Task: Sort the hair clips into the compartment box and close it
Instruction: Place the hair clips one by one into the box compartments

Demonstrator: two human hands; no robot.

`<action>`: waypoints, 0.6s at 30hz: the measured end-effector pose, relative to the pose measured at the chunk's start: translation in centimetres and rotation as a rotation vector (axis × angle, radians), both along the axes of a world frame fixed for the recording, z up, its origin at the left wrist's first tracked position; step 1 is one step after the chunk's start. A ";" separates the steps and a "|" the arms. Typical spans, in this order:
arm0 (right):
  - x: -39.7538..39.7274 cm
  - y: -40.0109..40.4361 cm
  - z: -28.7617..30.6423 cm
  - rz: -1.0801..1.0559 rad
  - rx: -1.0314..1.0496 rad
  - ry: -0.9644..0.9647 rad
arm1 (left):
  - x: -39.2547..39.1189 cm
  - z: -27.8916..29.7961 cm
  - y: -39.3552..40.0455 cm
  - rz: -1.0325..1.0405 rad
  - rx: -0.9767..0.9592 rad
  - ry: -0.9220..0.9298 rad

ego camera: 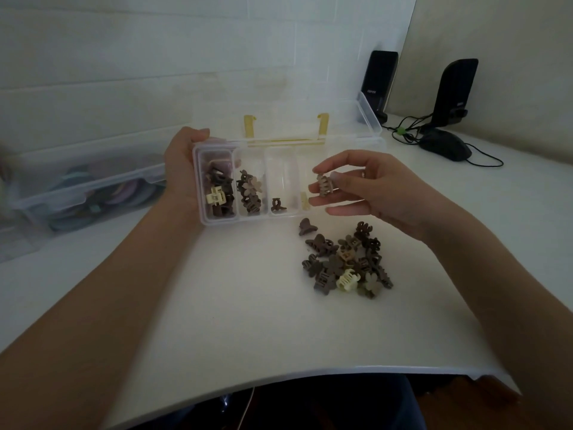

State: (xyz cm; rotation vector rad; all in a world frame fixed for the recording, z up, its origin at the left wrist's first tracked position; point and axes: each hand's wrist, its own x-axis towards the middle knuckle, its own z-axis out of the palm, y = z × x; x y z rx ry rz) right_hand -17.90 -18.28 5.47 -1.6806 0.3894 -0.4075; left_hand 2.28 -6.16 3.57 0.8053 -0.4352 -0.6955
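View from my head down onto a white table [248, 305]. My left hand [183, 172] grips the left end of a clear compartment box [248, 220], fingers curled over its far-left corner, thumb side along the wall. The box's lid [310, 119] stands open at the far side, w/ two yellow latches on it. The box has 4 compartments in a row. Far-left one holds a heap of dark brown clips plus one cream clip [216, 197]. 2nd from left holds brown flower-shaped clips [249, 190]. 3rd has a single small dark clip [278, 205] at its near end. The right one is mostly hidden behind my right hand; only a pale yellow bit shows there, can't tell what.

My right hand [366, 184] hovers over the right end of the box, thumb & fingertips pinching a taupe claw clip [324, 185], other fingers loosely extended.

Near-right of the box, on the table, lies a pile of unsorted clips [347, 262]: mostly dark brown, a few tan, one cream.

Left: a clear bin [93, 193] w/ coloured items inside, blurred. Far right: two black speakers [379, 82], a black mouse [446, 144] & cables
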 end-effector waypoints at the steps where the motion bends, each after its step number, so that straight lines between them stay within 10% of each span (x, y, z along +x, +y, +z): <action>1: 0.0 0.0 0.0 0.005 0.004 0.005 | -0.1 0.0 0.0 0.009 0.003 0.003; 6: 0.2 0.2 -0.1 -0.038 -0.076 -0.046 | -0.3 0.1 0.0 0.011 0.013 0.010; 13: 0.8 2.2 -1.5 -0.087 -1.117 0.146 | -0.2 -0.4 -0.3 -0.048 0.058 -0.077; 18: 1.7 3.4 -1.2 -0.111 -1.374 0.438 | -0.4 -0.6 -0.6 -0.063 0.085 -0.131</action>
